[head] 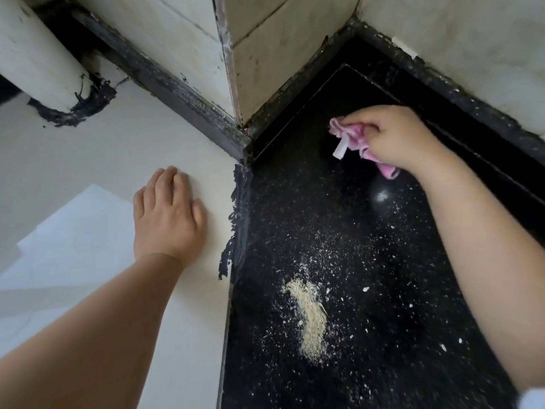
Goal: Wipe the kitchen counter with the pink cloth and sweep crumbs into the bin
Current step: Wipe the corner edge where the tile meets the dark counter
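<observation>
Pink cloth (358, 140), bunched up with a white tag hanging from it, sits in your right hand (395, 137), whose fingers curl round it over the far end of the desk (368, 246), close to the corner where the tiled walls (265, 69) meet. Whether the cloth touches the surface you cannot tell from this view. Your left hand (168, 214) lies flat with the fingers straight and together, palm down on the white surface (88, 160) just beside the desk's left edge, gripping nothing.

The desk is black speckled stone with a glossy shine. A pale yellowish pile of crumbs (309, 317) lies on it in the near half, between your two forearms, with finer white specks (348, 261) scattered round it and trailing toward the cloth. The pile is well apart from the cloth.

Rough black sealant (236, 225) runs along the seam between the white surface and the desk. A thick white pipe (35, 51) stands at the upper left, ringed at its base with the same black sealant.
</observation>
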{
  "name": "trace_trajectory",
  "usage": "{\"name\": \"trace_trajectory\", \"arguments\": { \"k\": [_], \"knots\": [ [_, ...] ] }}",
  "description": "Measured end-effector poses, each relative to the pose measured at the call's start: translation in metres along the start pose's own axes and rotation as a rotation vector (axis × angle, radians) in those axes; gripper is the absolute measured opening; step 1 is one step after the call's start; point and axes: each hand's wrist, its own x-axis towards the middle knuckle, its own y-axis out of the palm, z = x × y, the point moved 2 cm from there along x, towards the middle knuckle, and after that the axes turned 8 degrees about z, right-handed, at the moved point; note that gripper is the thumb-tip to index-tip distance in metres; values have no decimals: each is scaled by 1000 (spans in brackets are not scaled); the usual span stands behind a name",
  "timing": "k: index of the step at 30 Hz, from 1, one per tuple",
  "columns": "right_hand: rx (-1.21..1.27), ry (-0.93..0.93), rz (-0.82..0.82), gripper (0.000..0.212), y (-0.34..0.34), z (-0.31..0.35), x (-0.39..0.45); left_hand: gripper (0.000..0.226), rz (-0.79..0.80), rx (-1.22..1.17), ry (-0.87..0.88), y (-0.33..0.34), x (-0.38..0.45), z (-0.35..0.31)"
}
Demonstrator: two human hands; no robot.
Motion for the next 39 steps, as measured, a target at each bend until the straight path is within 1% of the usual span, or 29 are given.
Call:
{"name": "trace_trajectory", "arguments": {
  "k": [1, 3, 4, 6, 7, 8, 9, 10, 11, 13, 14, 15, 16, 17, 18, 19, 20, 21, 23, 24, 25, 26, 28, 30, 31, 33, 36, 38, 39],
  "knots": [
    [-74, -33, -27, 36, 15, -1, 1, 62, 1, -3, 0, 0, 0, 0],
    [-201, -114, -20, 26, 45, 6, -12, 62, -1, 0, 4, 0, 0, 1],
    [-216, -151, -18, 28, 58, 11, -27, 62, -7, -1, 13, 0, -1, 0],
    [-165, -306, -2, 35, 77, 23, -62, 63, -16, -1, 21, 0, 0, 0],
    [-139, -392, 53, 39, 84, 30, -82, 63, -21, -2, 30, 0, -1, 0],
    [-89, -446, 148, 46, 89, 31, -97, 64, -23, -1, 39, 0, -1, 0],
    [-28, -453, 227, 52, 89, 31, -108, 64, -26, -2, 46, 0, -1, 0],
    [25, -433, 246, 55, 83, 29, -112, 64, -30, -3, 53, 0, -1, 1],
    [38, -395, 189, 56, 76, 28, -111, 63, -35, -6, 59, 0, -1, 1],
    [12, -276, -32, 52, 67, 22, -99, 58, -36, -16, 66, -1, -1, 0],
    [-18, -171, -130, 50, 67, 22, -94, 56, -34, -23, 70, -1, -2, 1],
    [-57, -61, -151, 48, 70, 22, -90, 54, -34, -31, 75, -1, -2, 1],
    [-104, 7, -118, 45, 79, 22, -89, 52, -30, -37, 80, -1, -1, 1],
    [-138, 6, -77, 42, 87, 24, -93, 49, -22, -42, 85, -1, -2, 2],
    [-127, -38, -42, 40, 96, 27, -100, 45, -11, -45, 91, 0, -2, 2],
    [-68, -87, -23, 40, 101, 32, -107, 42, 5, -49, 92, 1, 0, 3],
    [9, -122, -38, 41, 104, 38, -116, 42, 28, -54, 90, 2, 2, 4],
    [42, -158, -122, 44, 105, 47, -124, 42, 59, -66, 92, 1, 4, 6],
    [-22, -196, -379, 46, 114, 66, -136, 39, 123, -117, 137, -3, 5, 11],
    [-41, -207, -466, 45, 123, 78, -140, 36, 134, -146, 190, -5, 2, 15],
    [-37, -209, -512, 43, 136, 92, -143, 34, 134, -164, 249, -8, -5, 18],
    [-26, -222, -524, 41, 151, 106, -144, 33, 120, -169, 297, -10, -15, 20],
    [-22, -201, -509, 39, 178, 128, -144, 34, 81, -178, 331, -15, -40, 25],
    [-97, -104, -474, 41, 198, 134, -145, 33, 68, -174, 334, -14, -65, 28],
    [-151, -50, -470, 43, 203, 133, -148, 36, 63, -155, 347, -12, -77, 29],
    [-226, 44, -488, 44, 202, 116, -155, 46, 40, -121, 385, -8, -96, 31],
    [-239, 266, -462, 61, 176, 66, -161, 50, 24, -103, 417, -6, -115, 27],
    [-178, 426, -421, 57, 148, 28, -162, 50, 28, -97, 425, -6, -122, 23],
    [-133, 463, -441, 53, 132, 17, -165, 50, 34, -95, 423, -6, -125, 20]
  ]
}}
